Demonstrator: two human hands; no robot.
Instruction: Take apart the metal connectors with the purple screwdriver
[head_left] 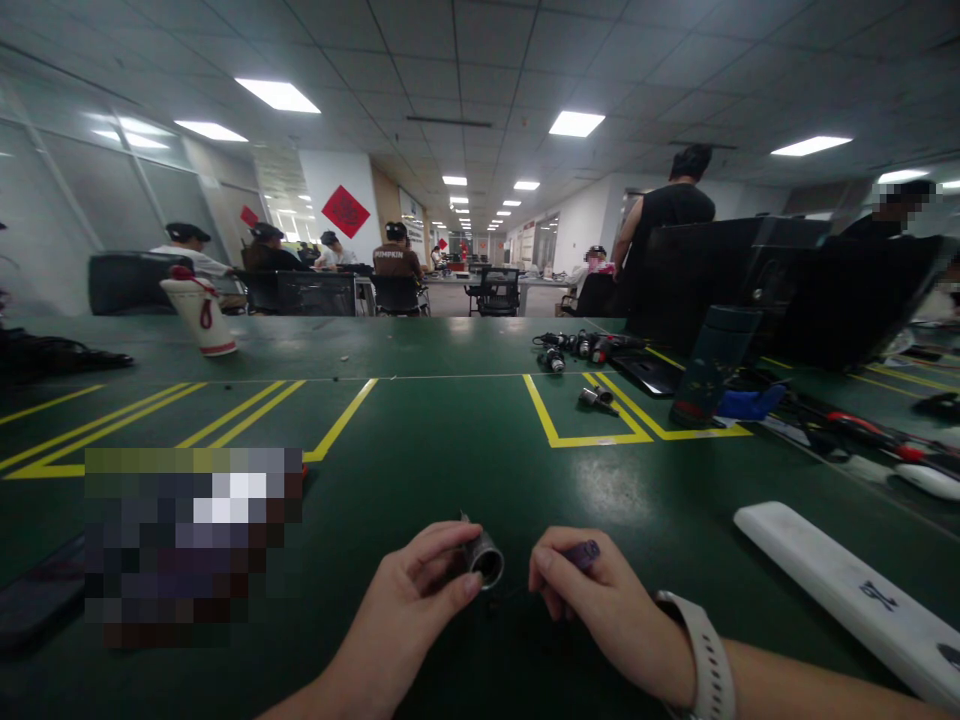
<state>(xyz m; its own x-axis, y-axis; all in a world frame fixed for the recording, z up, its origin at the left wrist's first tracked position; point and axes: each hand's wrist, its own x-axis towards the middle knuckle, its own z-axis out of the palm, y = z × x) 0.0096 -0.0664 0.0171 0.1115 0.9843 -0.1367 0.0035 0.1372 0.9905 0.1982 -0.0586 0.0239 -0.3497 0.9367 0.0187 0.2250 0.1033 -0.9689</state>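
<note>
Between the thumb and fingers of my left hand [420,590] is a small metal cylinder [484,562], its round open end facing me. My right hand [600,600], with a white watch on the wrist, is closed around a purple-handled tool [583,554]; the handle's end sticks out above the thumb. The tool's far end is too dark to make out. Both hands are just above the green table [450,440], a short gap apart, and the tool and the cylinder do not visibly touch.
A metal part [598,398] lies inside yellow tape, with several more behind. A dark bottle [716,365] and white bar [847,590] are at right. At left are a blurred-out object [195,540] and white cup [201,312]. People sit and stand beyond.
</note>
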